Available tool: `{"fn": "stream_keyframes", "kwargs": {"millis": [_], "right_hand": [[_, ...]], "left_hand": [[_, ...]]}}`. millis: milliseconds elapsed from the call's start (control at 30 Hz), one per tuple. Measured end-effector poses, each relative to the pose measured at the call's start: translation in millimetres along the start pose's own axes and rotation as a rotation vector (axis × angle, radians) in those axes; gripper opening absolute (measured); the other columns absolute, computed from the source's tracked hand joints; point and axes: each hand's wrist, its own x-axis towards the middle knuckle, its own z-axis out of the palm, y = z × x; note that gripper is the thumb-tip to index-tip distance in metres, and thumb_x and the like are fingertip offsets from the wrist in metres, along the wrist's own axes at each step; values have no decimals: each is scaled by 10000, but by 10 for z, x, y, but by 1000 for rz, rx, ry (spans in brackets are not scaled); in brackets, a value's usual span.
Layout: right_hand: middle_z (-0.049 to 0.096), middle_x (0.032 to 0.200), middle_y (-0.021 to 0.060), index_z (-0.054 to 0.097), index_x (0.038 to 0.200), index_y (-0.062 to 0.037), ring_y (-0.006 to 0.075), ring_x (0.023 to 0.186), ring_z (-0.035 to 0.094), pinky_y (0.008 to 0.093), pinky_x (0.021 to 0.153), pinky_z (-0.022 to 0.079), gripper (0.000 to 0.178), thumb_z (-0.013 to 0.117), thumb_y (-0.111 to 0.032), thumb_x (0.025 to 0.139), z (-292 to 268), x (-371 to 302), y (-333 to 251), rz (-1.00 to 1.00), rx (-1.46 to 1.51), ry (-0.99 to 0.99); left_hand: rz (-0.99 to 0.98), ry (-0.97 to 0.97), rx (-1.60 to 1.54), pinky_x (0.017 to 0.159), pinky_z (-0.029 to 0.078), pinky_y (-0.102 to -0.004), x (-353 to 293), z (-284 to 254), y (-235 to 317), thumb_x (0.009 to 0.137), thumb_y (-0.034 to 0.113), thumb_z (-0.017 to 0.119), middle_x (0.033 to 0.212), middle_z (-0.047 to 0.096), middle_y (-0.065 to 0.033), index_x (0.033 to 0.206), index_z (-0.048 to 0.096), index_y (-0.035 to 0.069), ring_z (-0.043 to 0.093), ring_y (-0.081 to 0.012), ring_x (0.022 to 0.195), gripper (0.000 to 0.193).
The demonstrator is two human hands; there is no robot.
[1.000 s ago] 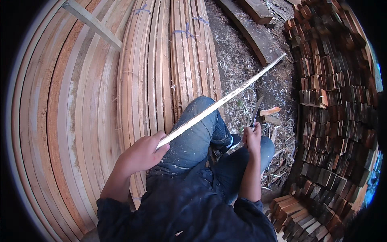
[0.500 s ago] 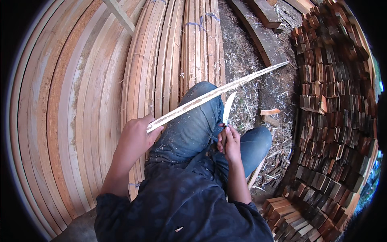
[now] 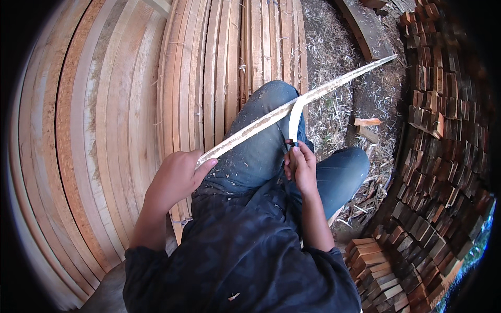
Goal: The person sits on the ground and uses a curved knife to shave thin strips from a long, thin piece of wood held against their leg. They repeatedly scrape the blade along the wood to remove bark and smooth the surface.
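My left hand (image 3: 179, 175) grips the near end of a long, thin wooden stick (image 3: 255, 132), thumb along its side. The stick slants up to the right across my raised knee and narrows to a point at its far end. In my right hand (image 3: 302, 166) is a knife (image 3: 295, 122) with a curved pale blade, its handle mostly hidden by my fingers. The blade points upward, and its tip overlaps the middle of the stick in the view; whether it touches, I cannot tell.
Long planks (image 3: 112, 130) lie at my left, beside bundled wooden strips (image 3: 209, 62) ahead. A wall of stacked wood pieces (image 3: 438, 172) stands at the right. Shavings cover the ground (image 3: 331, 99), with small offcuts (image 3: 368, 121) and a dark beam (image 3: 365, 31) on it.
The knife blade has come up to the stick, where before a gap lay between them. Both hands keep their holds. The whole view has shifted a little.
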Motion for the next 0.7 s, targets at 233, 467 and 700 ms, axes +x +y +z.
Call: {"fn": "stream_keyframes", "kwargs": {"millis": [233, 467, 700], "right_hand": [[511, 631, -2, 548, 1157, 17, 47, 444, 427, 210, 403, 345, 247, 495, -144, 977, -138, -48, -11, -136, -61, 177], [474, 637, -13, 536, 1204, 48, 41, 539, 425, 228, 485, 367, 336, 566, -180, 959, -380, 9, -26, -16, -83, 85], [455, 611, -22, 551, 1194, 33, 27, 476, 377, 203, 431, 307, 314, 481, -204, 1000, -479, 150, -5, -28, -145, 1]], "left_hand": [[-175, -557, -524, 507, 347, -296, 272, 107, -179, 871, 300, 673, 566, 444, 13, 690, 572, 9, 416, -80, 558, 357], [-155, -445, -469, 535, 360, -269, 227, 315, -244, 873, 226, 667, 597, 465, 32, 709, 568, -14, 426, -56, 600, 307], [-147, -436, -507, 490, 334, -286, 271, 392, -386, 889, 239, 639, 554, 413, 19, 716, 575, -27, 398, -73, 534, 324]]}}
